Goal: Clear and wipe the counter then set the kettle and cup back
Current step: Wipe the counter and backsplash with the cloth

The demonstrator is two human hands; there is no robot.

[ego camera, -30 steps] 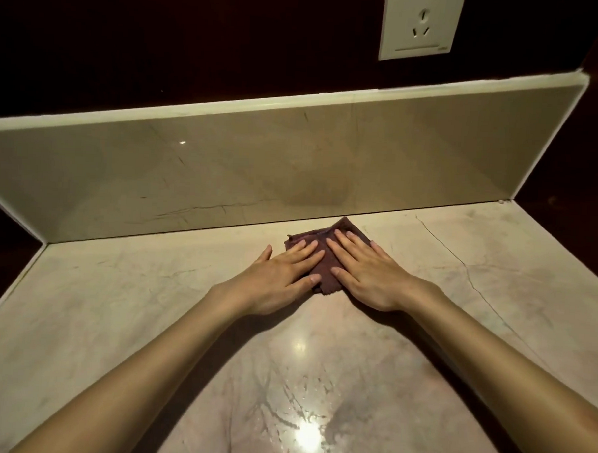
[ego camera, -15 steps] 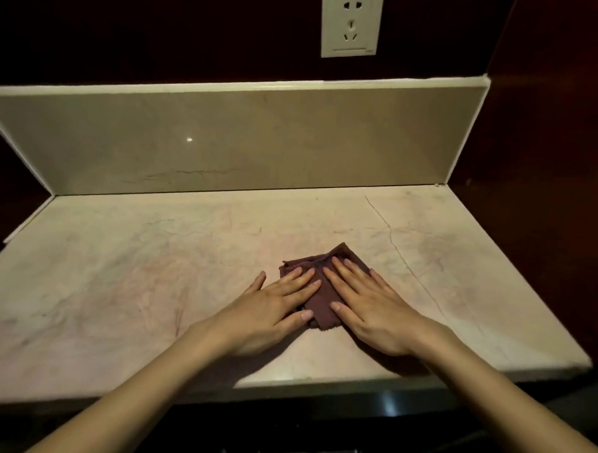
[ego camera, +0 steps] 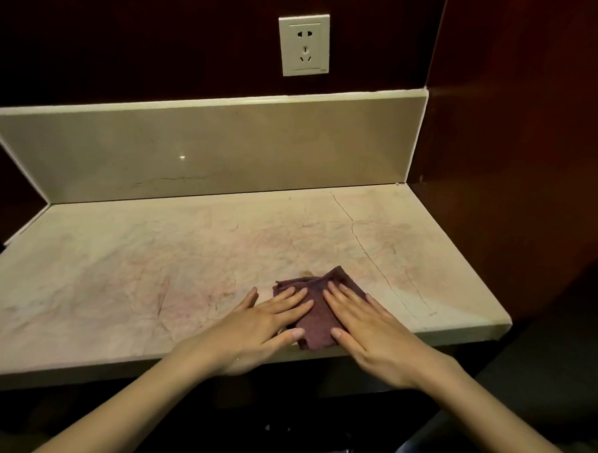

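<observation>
Both hands cover much of the cloth (ego camera: 315, 324) (its near edge overhangs), forearms cut off below.

The bench (ego camera: 117, 280) is pale veined marble, smooth with a dull sheen and a thin crack. The cloth (ego camera: 316, 316) is soft, matt maroon fabric. The backsplash (ego camera: 205, 153) is glossy stone; the socket (ego camera: 304, 45) is smooth plastic.

- Dark maroon folded cloth (ego camera: 316, 314) under both hands.
- Cream marble counter (ego camera: 151, 274), veined pink, around them.
- Plain beige backsplash (ego camera: 205, 153) beyond the fingertips.
- White wall socket (ego camera: 303, 45) above.
</observation>
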